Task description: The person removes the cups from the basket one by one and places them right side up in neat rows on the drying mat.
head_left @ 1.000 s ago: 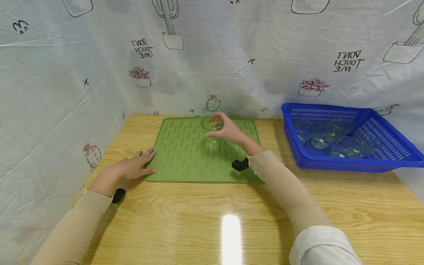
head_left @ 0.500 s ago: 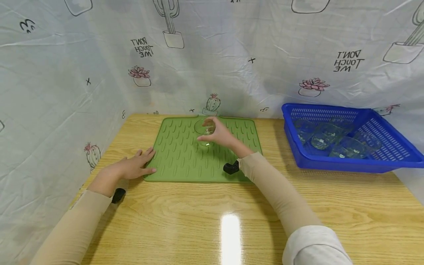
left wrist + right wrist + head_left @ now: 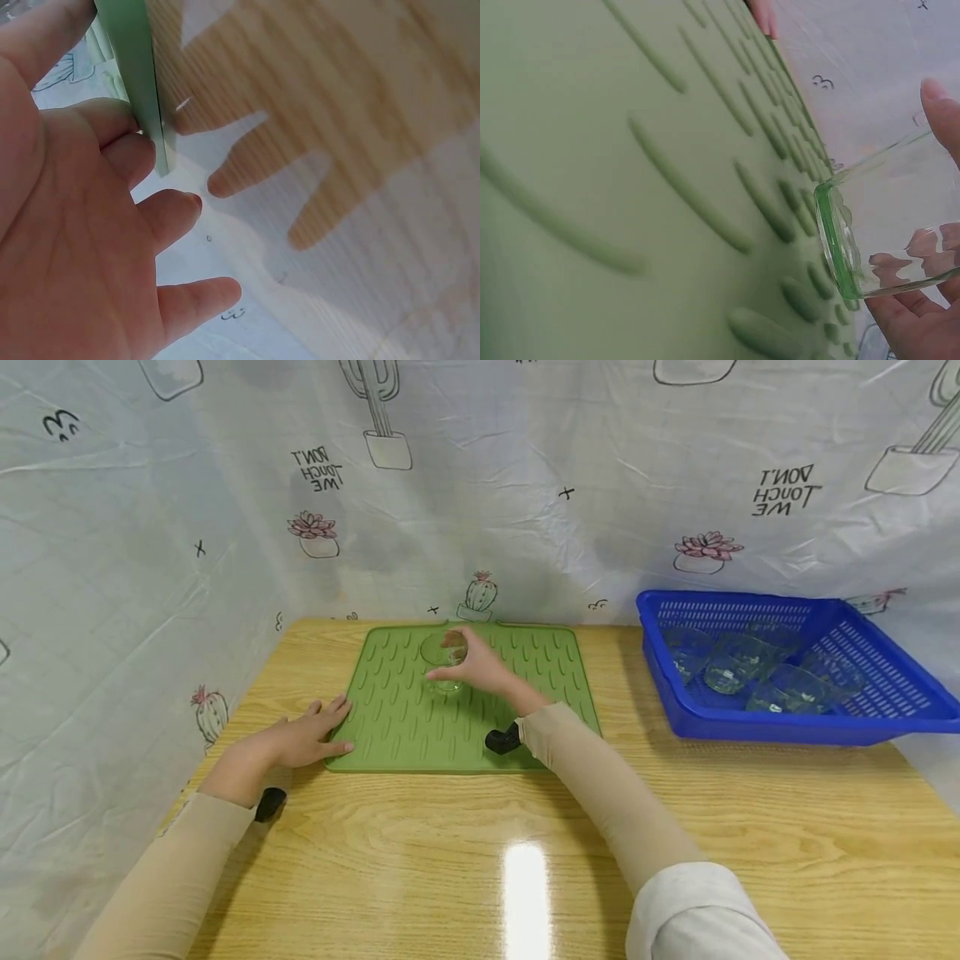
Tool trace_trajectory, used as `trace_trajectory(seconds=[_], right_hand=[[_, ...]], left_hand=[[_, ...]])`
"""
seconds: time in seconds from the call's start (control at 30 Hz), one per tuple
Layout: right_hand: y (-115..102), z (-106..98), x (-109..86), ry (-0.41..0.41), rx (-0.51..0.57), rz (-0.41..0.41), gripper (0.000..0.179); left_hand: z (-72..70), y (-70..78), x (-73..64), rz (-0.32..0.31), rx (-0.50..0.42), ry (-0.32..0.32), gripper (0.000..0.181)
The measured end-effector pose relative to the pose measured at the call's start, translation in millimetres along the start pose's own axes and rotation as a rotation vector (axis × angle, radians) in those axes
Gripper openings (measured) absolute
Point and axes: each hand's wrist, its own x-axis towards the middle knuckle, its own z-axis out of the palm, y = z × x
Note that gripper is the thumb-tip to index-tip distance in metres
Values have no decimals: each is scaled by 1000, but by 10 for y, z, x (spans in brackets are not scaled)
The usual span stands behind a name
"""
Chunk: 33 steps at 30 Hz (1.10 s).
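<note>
My right hand [image 3: 487,668] holds a clear drinking glass [image 3: 433,652] upright by its sides, thumb in front and fingers behind. The glass is over the left-centre part of a green ridged drying mat [image 3: 405,735]. Seen from the right wrist, the thick base of the glass [image 3: 836,240] is close to the mat's ridges, and fingers show through its wall. My left hand [image 3: 303,739] lies with spread fingers at the mat's left edge. In the left wrist view, the fingers of that hand [image 3: 82,202] reach the mat's rim [image 3: 139,75] beside the glossy wooden table.
A blue perforated plastic basket [image 3: 772,727] with several clear glasses [image 3: 731,668] stands at the right. Behind the table hangs a white sheet [image 3: 525,543] printed with cacti, and it continues down the left side.
My right hand has carried the glass leftward across the mat and slightly lower toward it. My left hand has stayed at the mat's edge.
</note>
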Motion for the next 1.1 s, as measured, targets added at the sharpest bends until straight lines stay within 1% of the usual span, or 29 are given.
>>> trace_trajectory(seconds=[0.2,0.43,0.57,0.87,1.0,1.1], right_hand=[[-15,112,35,21,-3,23,87],[-57,218,116,42,-15,22,87],[-67,260,165,50,-21,32,91],[-21,332,254,74,20,68,96],[-36,360,295,89,30,64,100],[-61,380,324,91,16,59,101]], left_hand=[[20,-41,17,1,8,8,89],[6,-25,3,-5,7,-1,89],[6,-34,18,1,11,-3,89],[14,-37,22,-7,16,-10,89],[9,-32,20,-8,23,-3,89],[2,-28,17,-7,24,-2,89]])
